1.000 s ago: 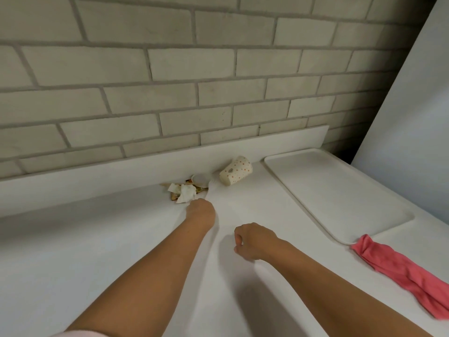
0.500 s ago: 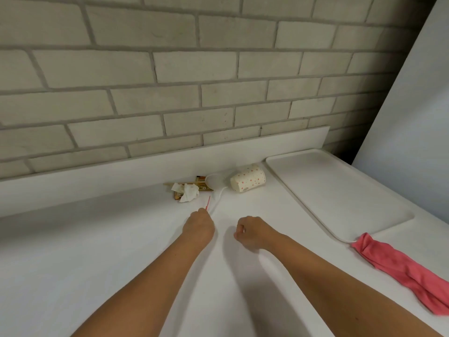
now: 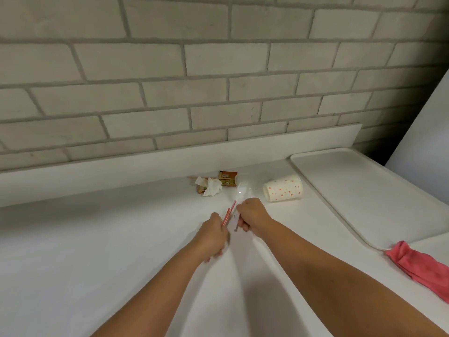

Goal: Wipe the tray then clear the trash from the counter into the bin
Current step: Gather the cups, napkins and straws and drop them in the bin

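Note:
My left hand [image 3: 213, 231] grips a red-striped straw [image 3: 229, 212] just above the counter. Right beside it, my right hand [image 3: 252, 217] is curled round the handle of a white plastic spoon [image 3: 241, 190], whose bowl points toward the wall. Beyond the hands, by the backsplash, lie a crumpled white tissue [image 3: 211, 187] and a brown packet [image 3: 228, 177]. A spotted paper cup [image 3: 283, 189] lies on its side to their right. The white tray [image 3: 364, 190] sits at the right with nothing on it. No bin is in view.
A pink cloth [image 3: 424, 267] lies bunched at the tray's near corner on the right. The white counter [image 3: 97, 251] runs left under a brick wall [image 3: 194, 81]. A pale panel [image 3: 427, 132] rises at the far right.
My left hand drew back from the trash pile with the straw in it. My right hand moved forward to meet it and closed on the spoon's handle.

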`<state>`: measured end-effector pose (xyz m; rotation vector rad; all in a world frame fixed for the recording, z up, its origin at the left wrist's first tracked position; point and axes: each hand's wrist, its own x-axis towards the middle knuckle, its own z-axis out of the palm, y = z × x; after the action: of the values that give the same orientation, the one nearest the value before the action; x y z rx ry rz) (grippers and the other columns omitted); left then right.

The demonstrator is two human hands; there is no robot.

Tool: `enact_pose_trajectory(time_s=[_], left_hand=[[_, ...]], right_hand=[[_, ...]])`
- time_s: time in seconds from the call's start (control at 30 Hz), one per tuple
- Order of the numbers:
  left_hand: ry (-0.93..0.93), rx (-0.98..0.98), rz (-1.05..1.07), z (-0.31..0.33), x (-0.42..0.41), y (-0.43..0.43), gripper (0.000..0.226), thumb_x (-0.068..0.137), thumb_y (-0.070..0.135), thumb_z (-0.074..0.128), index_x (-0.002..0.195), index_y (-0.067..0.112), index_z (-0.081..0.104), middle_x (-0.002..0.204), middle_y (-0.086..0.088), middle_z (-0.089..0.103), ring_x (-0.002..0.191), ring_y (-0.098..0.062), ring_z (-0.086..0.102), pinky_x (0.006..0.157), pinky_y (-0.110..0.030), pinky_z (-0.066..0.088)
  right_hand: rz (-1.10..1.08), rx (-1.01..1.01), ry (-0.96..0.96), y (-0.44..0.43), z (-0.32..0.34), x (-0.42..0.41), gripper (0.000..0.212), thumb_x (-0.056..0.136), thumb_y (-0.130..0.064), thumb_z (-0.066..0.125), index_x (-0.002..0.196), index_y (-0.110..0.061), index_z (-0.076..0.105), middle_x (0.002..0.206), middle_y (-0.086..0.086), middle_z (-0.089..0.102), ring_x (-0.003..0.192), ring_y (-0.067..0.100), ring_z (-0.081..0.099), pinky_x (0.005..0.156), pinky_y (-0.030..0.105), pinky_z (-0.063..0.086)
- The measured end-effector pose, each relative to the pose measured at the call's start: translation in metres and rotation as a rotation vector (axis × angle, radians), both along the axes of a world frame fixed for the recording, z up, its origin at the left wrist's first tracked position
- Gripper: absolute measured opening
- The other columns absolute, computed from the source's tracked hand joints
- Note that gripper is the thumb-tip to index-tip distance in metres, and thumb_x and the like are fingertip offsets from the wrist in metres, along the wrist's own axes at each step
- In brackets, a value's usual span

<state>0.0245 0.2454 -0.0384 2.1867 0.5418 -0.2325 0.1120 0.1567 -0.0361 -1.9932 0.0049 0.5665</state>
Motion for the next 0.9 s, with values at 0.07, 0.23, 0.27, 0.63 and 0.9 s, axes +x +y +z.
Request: enact_pose_trajectory(time_s=[0.07,0.23,0.27,0.63,0.9], left_hand=[[-0.063,-0.179,0.13,-0.004,0.003,0.013,0.012,0.099,0.017,0.031,0.095,0.011,0.041,0.077,-0.006,0.046,0.058,-0.015,0.04,0.049,-0.026,0.034],[-0.251,-0.462,0.282,0.005,0.013,0.031,0.035,0.098,0.04,0.037,0.085,0.014,0.055,0.048,0.006,0.044,0.043,-0.01,0.035,0.045,-0.024,0.028],[-0.278,-0.453,0.304,0.006,0.014,0.033,0.034,0.099,0.037,0.038,0.08,0.014,0.054,0.048,0.005,0.045,0.042,-0.01,0.036,0.044,-0.024,0.027],[-0.344,-0.478,0.578,0.006,0.017,0.061,0.029,0.101,0.024,0.035,0.075,0.013,0.043,0.064,-0.002,0.035,0.05,-0.014,0.031,0.048,-0.023,0.028],[-0.376,-0.437,0.556,0.0,0.022,0.066,0.032,0.1,0.025,0.037,0.071,0.014,0.043,0.065,-0.001,0.036,0.05,-0.014,0.033,0.049,-0.025,0.029]], right_hand=[[0.02,0.025,-0.099,0.003,0.0,0.0,0.028,0.095,-0.005,0.043,0.067,-0.009,0.044,0.052,0.012,0.05,0.03,0.015,0.04,0.038,0.024,0.032],[0.397,0.02,-0.271,0.025,0.008,-0.017,0.026,0.092,-0.01,0.052,0.068,-0.016,0.055,0.051,0.006,0.054,0.04,0.019,0.049,0.049,0.033,0.045],[0.432,0.011,-0.289,0.03,0.008,-0.018,0.027,0.092,-0.009,0.052,0.067,-0.019,0.055,0.052,0.006,0.055,0.043,0.022,0.05,0.052,0.037,0.048],[0.586,-0.523,-0.725,0.066,0.007,0.042,0.068,0.095,-0.015,0.05,0.151,-0.027,0.012,0.157,0.002,0.013,0.14,0.032,0.021,0.107,0.041,0.037],[0.679,-0.636,-0.714,0.08,-0.013,0.052,0.046,0.098,-0.013,0.044,0.143,-0.014,0.036,0.136,0.011,0.037,0.126,0.032,0.036,0.102,0.038,0.038]])
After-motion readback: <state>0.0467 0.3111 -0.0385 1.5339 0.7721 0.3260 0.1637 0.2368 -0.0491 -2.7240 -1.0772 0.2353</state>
